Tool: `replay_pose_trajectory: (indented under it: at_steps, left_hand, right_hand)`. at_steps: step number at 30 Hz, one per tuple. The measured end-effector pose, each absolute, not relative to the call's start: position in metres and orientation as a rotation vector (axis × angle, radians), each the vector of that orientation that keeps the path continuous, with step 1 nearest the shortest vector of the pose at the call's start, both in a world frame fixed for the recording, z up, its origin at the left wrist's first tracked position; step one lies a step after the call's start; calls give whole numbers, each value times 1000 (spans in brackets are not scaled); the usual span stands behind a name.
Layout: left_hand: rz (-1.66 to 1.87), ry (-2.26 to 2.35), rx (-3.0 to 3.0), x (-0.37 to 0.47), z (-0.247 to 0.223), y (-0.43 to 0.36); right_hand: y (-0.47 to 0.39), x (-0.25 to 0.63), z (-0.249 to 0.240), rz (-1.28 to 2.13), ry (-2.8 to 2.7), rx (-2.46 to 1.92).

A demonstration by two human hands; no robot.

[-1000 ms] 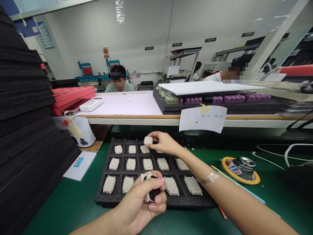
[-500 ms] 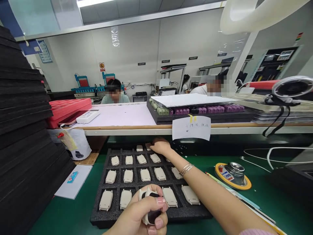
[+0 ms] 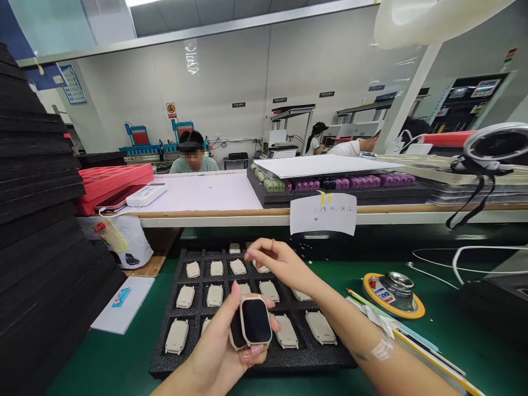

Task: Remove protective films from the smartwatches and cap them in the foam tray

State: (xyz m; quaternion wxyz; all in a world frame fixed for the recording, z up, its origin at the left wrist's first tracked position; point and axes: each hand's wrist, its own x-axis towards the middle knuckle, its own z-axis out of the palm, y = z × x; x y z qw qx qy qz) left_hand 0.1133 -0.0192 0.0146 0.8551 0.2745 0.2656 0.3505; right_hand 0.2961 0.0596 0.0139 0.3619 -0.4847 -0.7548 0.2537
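Observation:
My left hand is wrapped round two watch bodies, one overlapping the other. The front watch body shows its dark glass face and a pale rim. Above and behind it, my right hand hovers over the back rows of a black foam tray, fingers bent and apart, with nothing visible between them. Pale watch cases lie back side up in the tray's compartments, in several rows. My hands and right forearm hide some compartments.
Black foam trays are stacked at the left. Tape with a glass jar, pens and tools lie at the right. A shelf edge crosses behind the tray. Two people sit beyond the shelf, and part of another shows at the right.
My right hand has come back from the tray's far row toward me. In my left hand the watch bodies have turned, so a dark face now shows upward.

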Motion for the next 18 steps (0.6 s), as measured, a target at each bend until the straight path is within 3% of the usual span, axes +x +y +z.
replay_pose_trajectory:
  at_steps: [4, 10, 18]
  left_hand:
    - [720, 559, 469, 116, 8, -15]
    - [796, 520, 416, 118, 4, -17]
    - [747, 491, 496, 118, 4, -22]
  right_hand:
    - [-10, 291, 27, 618, -2034, -858]
    - [-30, 282, 21, 497, -1988, -818]
    - [-23, 290, 23, 611, -1295, -696]
